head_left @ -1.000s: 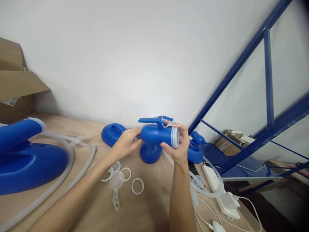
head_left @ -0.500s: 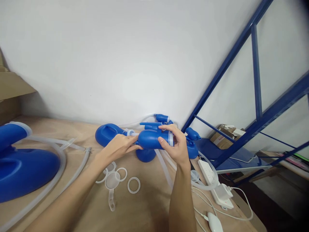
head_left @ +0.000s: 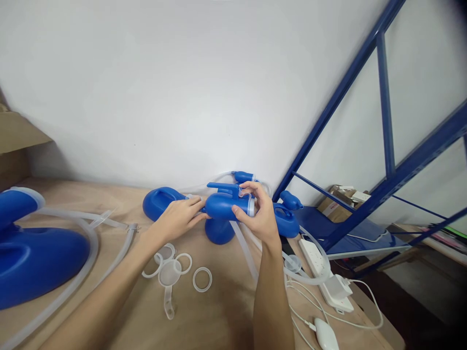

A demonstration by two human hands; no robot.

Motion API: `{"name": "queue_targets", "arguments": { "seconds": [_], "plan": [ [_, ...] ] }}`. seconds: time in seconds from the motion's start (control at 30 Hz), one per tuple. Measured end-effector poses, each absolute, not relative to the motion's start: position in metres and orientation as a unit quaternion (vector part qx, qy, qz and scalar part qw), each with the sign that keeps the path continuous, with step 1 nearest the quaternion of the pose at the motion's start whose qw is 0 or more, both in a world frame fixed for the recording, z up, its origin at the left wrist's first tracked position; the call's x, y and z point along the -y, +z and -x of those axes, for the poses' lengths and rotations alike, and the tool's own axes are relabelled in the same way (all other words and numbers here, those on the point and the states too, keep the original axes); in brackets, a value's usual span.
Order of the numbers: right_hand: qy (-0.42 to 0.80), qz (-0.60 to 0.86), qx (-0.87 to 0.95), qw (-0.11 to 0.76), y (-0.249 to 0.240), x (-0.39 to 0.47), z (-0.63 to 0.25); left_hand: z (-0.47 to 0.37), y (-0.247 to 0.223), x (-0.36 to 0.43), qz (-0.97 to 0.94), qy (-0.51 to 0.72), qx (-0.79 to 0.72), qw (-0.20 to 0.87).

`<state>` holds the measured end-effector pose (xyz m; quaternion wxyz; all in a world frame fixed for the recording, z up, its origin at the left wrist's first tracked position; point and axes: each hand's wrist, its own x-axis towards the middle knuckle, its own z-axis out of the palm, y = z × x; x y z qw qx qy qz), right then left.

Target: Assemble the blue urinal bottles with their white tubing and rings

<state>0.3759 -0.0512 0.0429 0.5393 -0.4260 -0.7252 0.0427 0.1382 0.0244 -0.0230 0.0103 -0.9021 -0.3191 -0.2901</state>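
Observation:
A blue bottle-shaped part (head_left: 226, 205) with a white rim and a handle on top is held sideways above the table. My right hand (head_left: 257, 209) grips its rimmed end, thumb on the near side and fingers on the far side. At its narrow left end, my left hand (head_left: 184, 212) has its fingers closed round the tip, which is mostly hidden. Behind my left hand lies a blue container (head_left: 160, 201) with a hollow grip. Another blue body (head_left: 219, 231) is below the held part.
Clear rings and a strapped cap (head_left: 170, 273) lie before my hands; a loose ring (head_left: 202, 279) is beside them. Large blue containers (head_left: 44, 257) and tubing (head_left: 95, 243) are left. A power strip (head_left: 314, 260), cables and a blue rack (head_left: 337, 92) are right.
The blue part has shifted slightly left and turned a little, showing more of its handle. My right hand moved left with it, its fingers now near a clear piece by the rim.

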Motion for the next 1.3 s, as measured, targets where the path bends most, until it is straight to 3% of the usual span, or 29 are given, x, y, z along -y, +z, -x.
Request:
{"name": "queue_targets", "arguments": {
  "seconds": [0.13,0.3,0.53,0.73,1.03,1.3],
  "plan": [
    [0.051,0.412,0.711,0.567,0.040,0.047,-0.374,-0.139,-0.024,-0.026,0.890,-0.358,0.277,0.053],
    [0.047,0.430,0.688,0.583,0.039,0.047,-0.375,-0.138,-0.035,-0.029,0.884,-0.359,0.294,0.051],
    [-0.027,0.411,0.749,0.519,0.045,0.051,-0.364,-0.126,-0.029,-0.035,0.868,-0.351,0.340,0.084],
    [0.021,0.435,0.671,0.599,0.036,0.042,-0.352,-0.133,-0.008,-0.018,0.827,-0.427,0.365,-0.031],
    [0.005,0.426,0.673,0.605,0.034,0.045,-0.339,-0.132,0.005,-0.007,0.804,-0.431,0.327,-0.247],
    [0.021,0.413,0.677,0.609,0.029,0.043,-0.327,-0.123,0.005,-0.015,0.765,-0.486,0.326,-0.270]
  ]
}}
